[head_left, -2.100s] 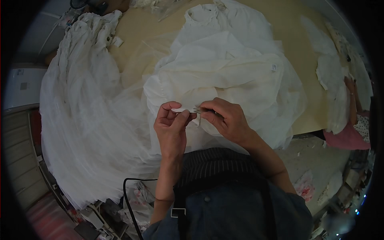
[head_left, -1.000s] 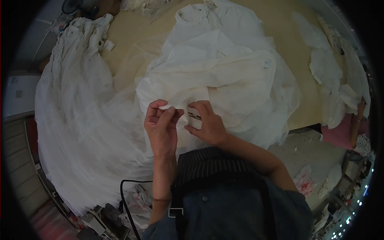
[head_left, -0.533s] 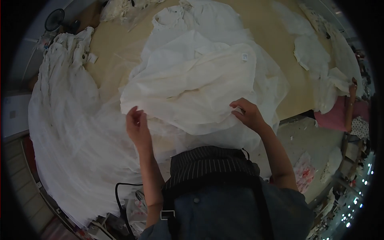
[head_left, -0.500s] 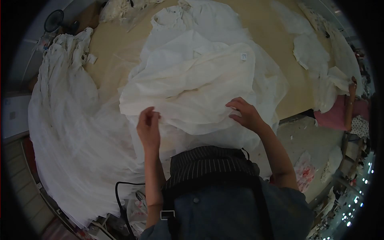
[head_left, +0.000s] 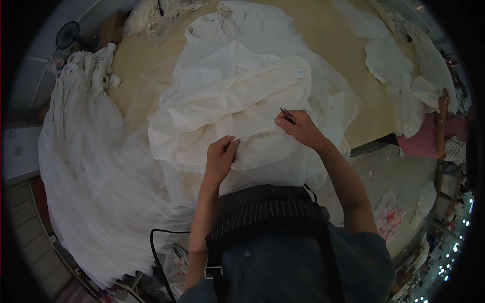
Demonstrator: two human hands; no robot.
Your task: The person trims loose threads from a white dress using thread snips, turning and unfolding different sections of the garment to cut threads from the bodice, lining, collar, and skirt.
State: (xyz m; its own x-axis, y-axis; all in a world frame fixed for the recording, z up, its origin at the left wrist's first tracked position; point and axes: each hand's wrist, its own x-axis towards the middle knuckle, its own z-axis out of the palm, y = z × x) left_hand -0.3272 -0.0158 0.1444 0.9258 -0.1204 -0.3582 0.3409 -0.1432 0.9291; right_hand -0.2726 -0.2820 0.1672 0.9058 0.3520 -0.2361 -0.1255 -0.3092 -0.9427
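Note:
A cream-white garment [head_left: 202,121] with a small label [head_left: 300,73] lies folded over sheer white layers on the tan table. My left hand [head_left: 221,156] pinches the near edge of this cloth. To its right, my right hand [head_left: 301,129] is closed around a small dark tool [head_left: 287,115], whose tip points up and left, and its fingertips also meet the cloth. Between both hands the edge is drawn into a straight line. What the tool is exactly is too small to tell.
White tulle [head_left: 111,177] spreads over the left side. A fan [head_left: 68,35] stands at the upper left. More white fabric [head_left: 389,65] lies at the right, where a person's arm [head_left: 442,126] reaches in. A plastic bag [head_left: 388,216] is on the floor [head_left: 371,187].
Both hands first came apart from the small white piece and the cloth was spread flatter. Since then my left hand has moved right and grips the edge; my right hand has risen slightly, its tool now showing.

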